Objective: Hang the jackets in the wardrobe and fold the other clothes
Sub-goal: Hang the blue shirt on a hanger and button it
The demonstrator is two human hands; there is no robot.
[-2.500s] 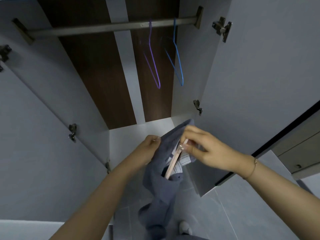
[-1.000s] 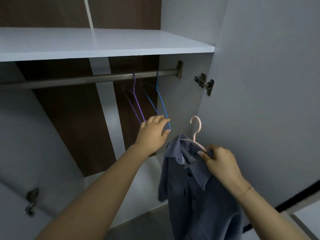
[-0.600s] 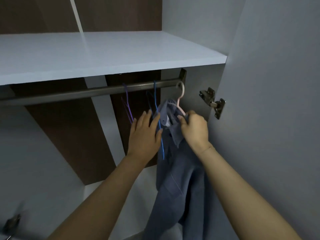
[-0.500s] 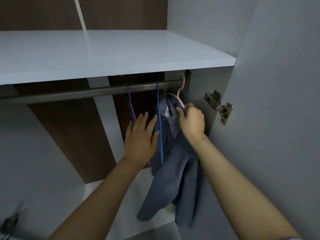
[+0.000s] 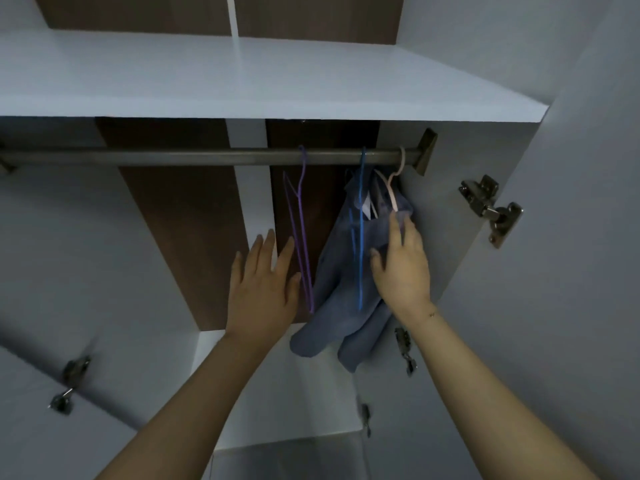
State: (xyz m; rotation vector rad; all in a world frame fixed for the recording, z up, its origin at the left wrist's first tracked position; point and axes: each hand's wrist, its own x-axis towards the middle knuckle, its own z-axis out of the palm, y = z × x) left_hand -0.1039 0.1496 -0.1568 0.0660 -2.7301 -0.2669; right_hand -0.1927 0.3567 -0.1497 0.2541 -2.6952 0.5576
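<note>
A blue-grey jacket (image 5: pixel 341 271) hangs on a pink hanger (image 5: pixel 394 188), whose hook sits over the metal rail (image 5: pixel 173 156) at its right end. My right hand (image 5: pixel 401 265) is flat against the jacket's right side, fingers spread, gripping nothing. My left hand (image 5: pixel 263 289) is raised with fingers apart, just left of an empty purple hanger (image 5: pixel 300 230). An empty blue hanger (image 5: pixel 361 230) hangs in front of the jacket.
A white shelf (image 5: pixel 242 81) runs above the rail. The open right door (image 5: pixel 571 271) carries a metal hinge (image 5: pixel 491 209). The open left door (image 5: pixel 41 410) has hinges too. The wardrobe's white floor (image 5: pixel 304 393) lies below the jacket.
The pink hanger's hook has gone onto the rail. My right hand has let go of the hanger and now rests open on the jacket. My left hand has moved left.
</note>
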